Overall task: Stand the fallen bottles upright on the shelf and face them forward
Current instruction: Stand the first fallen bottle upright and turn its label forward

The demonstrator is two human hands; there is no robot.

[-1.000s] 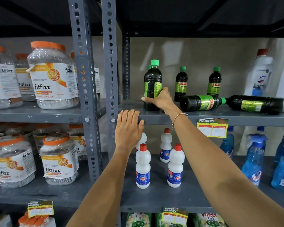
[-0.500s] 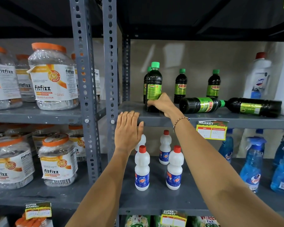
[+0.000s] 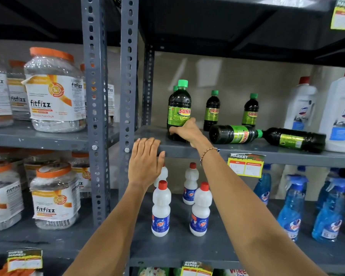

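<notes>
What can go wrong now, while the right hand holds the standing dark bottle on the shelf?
1. The right hand grips the upright bottle low; it may tip.
2. The nearer fallen bottle lies just right of that wrist; a bump might roll it off the shelf edge.
3. The two fallen bottles touch cap to base, so moving one may shift the other.

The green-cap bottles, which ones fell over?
Two: the fallen bottle beside the right hand, showing its base, and the fallen bottle behind it, farther right. The other green-capped bottles stand upright.
</notes>
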